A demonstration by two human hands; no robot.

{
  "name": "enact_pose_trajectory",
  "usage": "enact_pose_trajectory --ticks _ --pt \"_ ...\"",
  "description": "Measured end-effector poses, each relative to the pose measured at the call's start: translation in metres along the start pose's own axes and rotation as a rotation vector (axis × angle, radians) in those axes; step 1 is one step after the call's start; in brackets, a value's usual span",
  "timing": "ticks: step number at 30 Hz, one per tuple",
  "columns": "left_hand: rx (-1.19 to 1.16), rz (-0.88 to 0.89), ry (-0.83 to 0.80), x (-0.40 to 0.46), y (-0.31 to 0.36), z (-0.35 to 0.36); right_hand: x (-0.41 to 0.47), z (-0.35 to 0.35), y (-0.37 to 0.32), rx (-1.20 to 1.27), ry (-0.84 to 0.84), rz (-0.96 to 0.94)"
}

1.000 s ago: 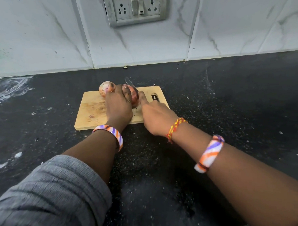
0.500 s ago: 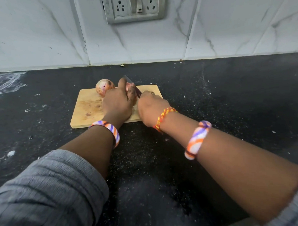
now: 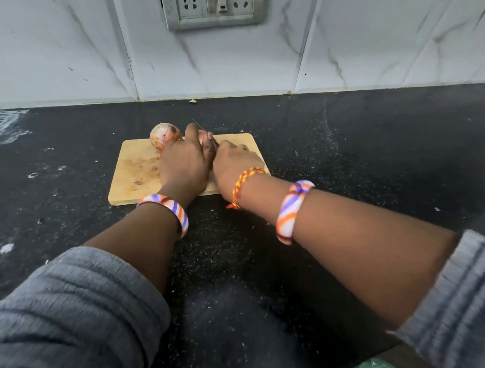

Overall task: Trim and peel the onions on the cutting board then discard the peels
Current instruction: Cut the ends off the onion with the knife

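A wooden cutting board (image 3: pixel 135 174) lies on the black counter. One unpeeled onion (image 3: pixel 164 135) rests at the board's far edge, left of my hands. My left hand (image 3: pixel 183 165) is closed over a second onion (image 3: pixel 207 143), of which only a pinkish sliver shows between my hands. My right hand (image 3: pixel 236 163) grips a knife; only the thin tip of its blade (image 3: pixel 198 124) shows above the held onion, and the handle is hidden in my fist. The two hands touch over the board's middle.
The black speckled counter (image 3: pixel 345 157) runs to a white marble-look tiled wall with a socket plate (image 3: pixel 214 8) above the board. Small scraps lie along the wall edge (image 3: pixel 193 100). Something green (image 3: pixel 374 367) shows at the bottom edge.
The knife blade has dropped lower into the held onion, with less of it showing. My hands have stayed together over the board. The camera has shifted slightly.
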State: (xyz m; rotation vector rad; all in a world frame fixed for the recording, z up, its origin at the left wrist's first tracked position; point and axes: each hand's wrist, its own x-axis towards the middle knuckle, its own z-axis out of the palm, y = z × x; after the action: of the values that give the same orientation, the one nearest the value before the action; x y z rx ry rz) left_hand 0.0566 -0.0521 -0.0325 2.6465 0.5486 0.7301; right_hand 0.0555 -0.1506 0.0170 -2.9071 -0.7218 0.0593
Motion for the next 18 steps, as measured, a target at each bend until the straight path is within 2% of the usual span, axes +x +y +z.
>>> enact_pose_trajectory --ticks 6,8,11,14,16,18 --pt "0.014 0.049 -0.051 0.000 -0.002 0.004 -0.008 0.005 0.005 -0.127 0.003 -0.002" --pt "0.023 0.051 -0.058 0.001 -0.002 0.005 -0.006 -0.001 0.007 -0.088 -0.018 0.014" --pt "0.003 0.092 -0.056 0.003 0.000 0.001 0.002 -0.016 0.016 0.189 -0.207 0.001" --pt "0.005 0.173 -0.076 0.009 -0.004 -0.004 0.005 -0.028 0.033 0.666 -0.316 0.147" --pt "-0.028 0.170 -0.107 0.015 -0.008 -0.007 0.006 -0.032 0.047 0.827 -0.324 0.202" --pt "-0.041 0.174 -0.109 0.018 -0.009 -0.006 0.004 -0.033 0.055 0.910 -0.387 0.180"
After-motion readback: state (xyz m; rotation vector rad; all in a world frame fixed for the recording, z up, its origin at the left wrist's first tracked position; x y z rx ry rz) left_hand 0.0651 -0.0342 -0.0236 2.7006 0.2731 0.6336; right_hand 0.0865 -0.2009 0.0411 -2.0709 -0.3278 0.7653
